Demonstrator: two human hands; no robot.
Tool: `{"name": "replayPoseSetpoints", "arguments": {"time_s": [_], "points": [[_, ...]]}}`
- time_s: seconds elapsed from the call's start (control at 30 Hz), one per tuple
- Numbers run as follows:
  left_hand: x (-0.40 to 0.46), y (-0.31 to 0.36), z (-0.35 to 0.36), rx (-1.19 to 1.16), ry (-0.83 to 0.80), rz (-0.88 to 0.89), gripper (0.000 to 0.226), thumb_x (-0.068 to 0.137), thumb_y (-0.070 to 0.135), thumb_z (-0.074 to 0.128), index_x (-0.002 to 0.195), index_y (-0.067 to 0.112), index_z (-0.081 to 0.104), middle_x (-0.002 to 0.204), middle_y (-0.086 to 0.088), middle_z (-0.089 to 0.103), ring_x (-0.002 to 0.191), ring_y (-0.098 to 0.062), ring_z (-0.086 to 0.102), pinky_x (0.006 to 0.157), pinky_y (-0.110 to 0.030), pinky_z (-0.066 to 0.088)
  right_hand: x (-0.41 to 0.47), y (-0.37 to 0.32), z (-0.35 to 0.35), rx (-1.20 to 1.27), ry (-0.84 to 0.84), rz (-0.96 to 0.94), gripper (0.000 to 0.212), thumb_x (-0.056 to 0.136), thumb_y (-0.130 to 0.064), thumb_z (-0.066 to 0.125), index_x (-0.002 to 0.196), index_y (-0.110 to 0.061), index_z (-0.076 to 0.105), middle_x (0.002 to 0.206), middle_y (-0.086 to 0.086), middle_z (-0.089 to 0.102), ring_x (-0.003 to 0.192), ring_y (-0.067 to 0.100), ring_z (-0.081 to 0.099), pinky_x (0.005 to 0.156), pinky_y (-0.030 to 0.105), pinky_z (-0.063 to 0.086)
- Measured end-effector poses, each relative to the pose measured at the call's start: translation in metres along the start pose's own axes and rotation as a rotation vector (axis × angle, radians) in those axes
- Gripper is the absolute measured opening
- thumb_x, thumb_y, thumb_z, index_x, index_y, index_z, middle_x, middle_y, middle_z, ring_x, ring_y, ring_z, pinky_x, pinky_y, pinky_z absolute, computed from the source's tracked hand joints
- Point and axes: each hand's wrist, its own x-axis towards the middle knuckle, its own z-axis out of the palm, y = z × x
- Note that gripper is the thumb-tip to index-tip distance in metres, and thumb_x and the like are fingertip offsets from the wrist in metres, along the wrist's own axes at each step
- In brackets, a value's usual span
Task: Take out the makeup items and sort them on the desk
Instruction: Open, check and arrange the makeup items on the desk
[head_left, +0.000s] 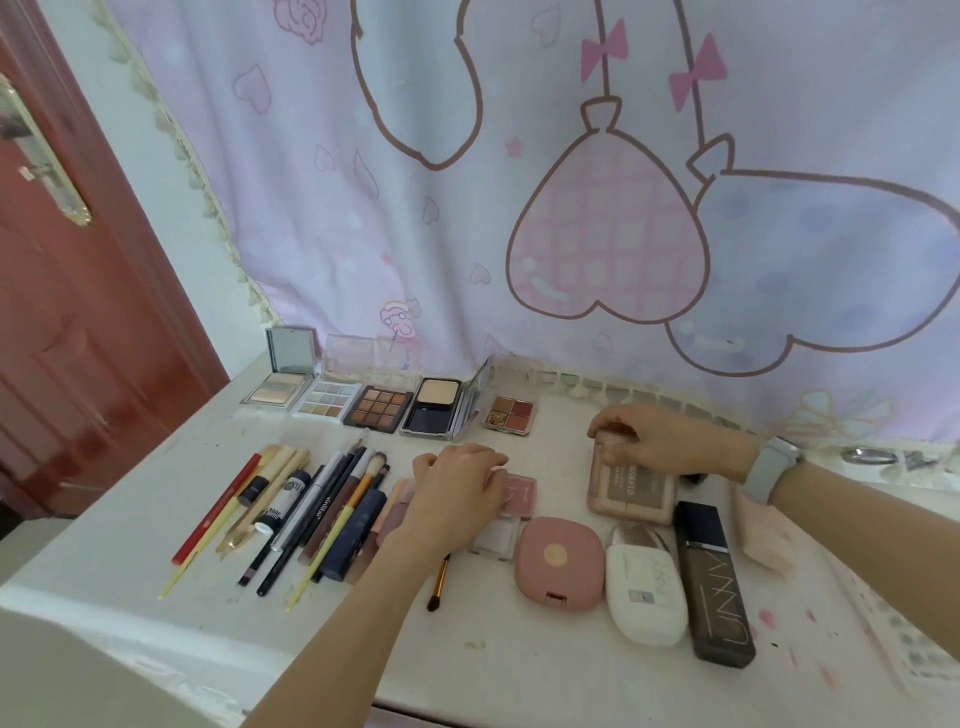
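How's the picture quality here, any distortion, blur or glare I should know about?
Head view: wide-angle bending curves the desk edge and the door; daylight is soft and even, shadows faint; the right edge blurs, smearing the paper; both hands look slightly soft; no strong glare, even on the mirror.

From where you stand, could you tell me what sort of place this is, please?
Probably a bedroom or dorm corner: a white desk against a pink cartoon curtain, a red-brown door at the left, makeup laid out in rows.
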Motion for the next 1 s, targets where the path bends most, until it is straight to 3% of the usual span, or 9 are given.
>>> {"name": "replayPoseSetpoints", "arguments": {"time_s": [0.07, 0.2, 0.3, 0.4, 0.53, 0.7, 0.8, 0.9, 1.0], "points": [[-0.002, 0.007, -0.006, -0.175, 0.045, -0.047, 0.029, 0.094, 0.022, 0.045, 0.118, 0.023, 0.061, 0.122, 0.008, 0.059, 0.113, -0.010, 0.050, 0.100, -0.028, 0.029, -0.001, -0.010, -0.008, 0.065, 0.067, -0.035, 0.018, 0.087, -0.022, 0.059, 0.102, -0.030, 0.055, 0.102, -0.007, 0.059, 0.099, 0.014, 0.056, 0.082, 0.021, 0.041], [-0.007, 0.025, -0.023, -0.812, 0.060, -0.276, 0.021, 0.096, 0.022, 0.047, 0.108, 0.018, 0.063, 0.111, -0.003, 0.066, 0.089, -0.010, 0.061, 0.079, -0.021, 0.046, -0.008, -0.042, -0.021, 0.433, 0.330, -0.124, 0.017, 0.084, -0.015, 0.064, 0.087, -0.029, 0.055, 0.088, -0.012, 0.061, 0.083, 0.005, 0.060, 0.069, 0.012, 0.045], [-0.009, 0.039, -0.032, -1.465, -0.138, -0.479, 0.041, 0.093, 0.043, 0.045, 0.111, 0.010, 0.062, 0.106, -0.008, 0.066, 0.090, -0.022, 0.065, 0.073, -0.030, 0.054, -0.017, -0.066, -0.015, 0.642, 0.490, -0.226, 0.021, 0.081, -0.005, 0.066, 0.083, -0.023, 0.054, 0.085, -0.010, 0.064, 0.078, -0.002, 0.062, 0.071, 0.008, 0.048], [-0.011, 0.044, -0.036, -1.778, -0.156, -0.541, 0.062, 0.083, 0.054, 0.052, 0.118, 0.004, 0.059, 0.120, -0.020, 0.058, 0.102, -0.037, 0.062, 0.077, -0.039, 0.057, -0.024, -0.082, 0.004, 0.695, 0.537, -0.304, 0.024, 0.080, 0.001, 0.065, 0.082, -0.020, 0.053, 0.090, -0.012, 0.063, 0.086, -0.008, 0.062, 0.074, 0.010, 0.050], [-0.016, 0.042, -0.035, -1.886, -0.019, -0.444, 0.060, 0.076, 0.047, 0.059, 0.115, 0.000, 0.059, 0.119, -0.023, 0.059, 0.100, -0.037, 0.064, 0.084, -0.041, 0.055, -0.029, -0.086, 0.015, 0.608, 0.498, -0.339, 0.031, 0.079, -0.002, 0.067, 0.081, -0.027, 0.049, 0.095, -0.015, 0.062, 0.092, -0.004, 0.062, 0.082, 0.012, 0.048], [-0.021, 0.040, -0.032, -1.706, 0.084, -0.300, 0.062, 0.072, 0.038, 0.063, 0.119, -0.001, 0.052, 0.105, -0.014, 0.065, 0.101, -0.031, 0.064, 0.092, -0.041, 0.051, -0.032, -0.084, 0.018, 0.559, 0.434, -0.320, 0.029, 0.082, -0.004, 0.064, 0.081, -0.027, 0.046, 0.098, -0.011, 0.063, 0.097, 0.007, 0.062, 0.090, 0.025, 0.049], [-0.022, 0.041, -0.030, -1.670, 0.109, -0.255, 0.057, 0.074, 0.034, 0.064, 0.117, 0.000, 0.050, 0.098, -0.012, 0.065, 0.099, -0.029, 0.063, 0.092, -0.040, 0.051, -0.034, -0.085, 0.014, 0.492, 0.376, -0.311, 0.025, 0.084, -0.008, 0.063, 0.085, -0.028, 0.047, 0.098, -0.012, 0.062, 0.096, 0.000, 0.060, 0.090, 0.020, 0.048], [-0.023, 0.040, -0.027, -1.686, 0.119, -0.289, 0.042, 0.088, 0.029, 0.055, 0.117, -0.001, 0.052, 0.103, -0.015, 0.065, 0.102, -0.032, 0.064, 0.087, -0.039, 0.054, -0.037, -0.086, 0.010, 0.338, 0.293, -0.318, 0.022, 0.086, -0.016, 0.062, 0.104, -0.027, 0.055, 0.099, -0.019, 0.059, 0.092, -0.009, 0.056, 0.086, 0.004, 0.041], [-0.022, 0.040, -0.027, -1.678, 0.073, -0.334, 0.034, 0.092, 0.039, 0.049, 0.100, 0.011, 0.066, 0.095, -0.006, 0.072, 0.094, -0.032, 0.067, 0.079, -0.039, 0.057, -0.037, -0.087, 0.011, 0.122, 0.336, -0.307, 0.017, 0.089, -0.023, 0.057, 0.105, -0.020, 0.059, 0.097, -0.013, 0.059, 0.086, 0.002, 0.056, 0.076, 0.004, 0.039]]}}
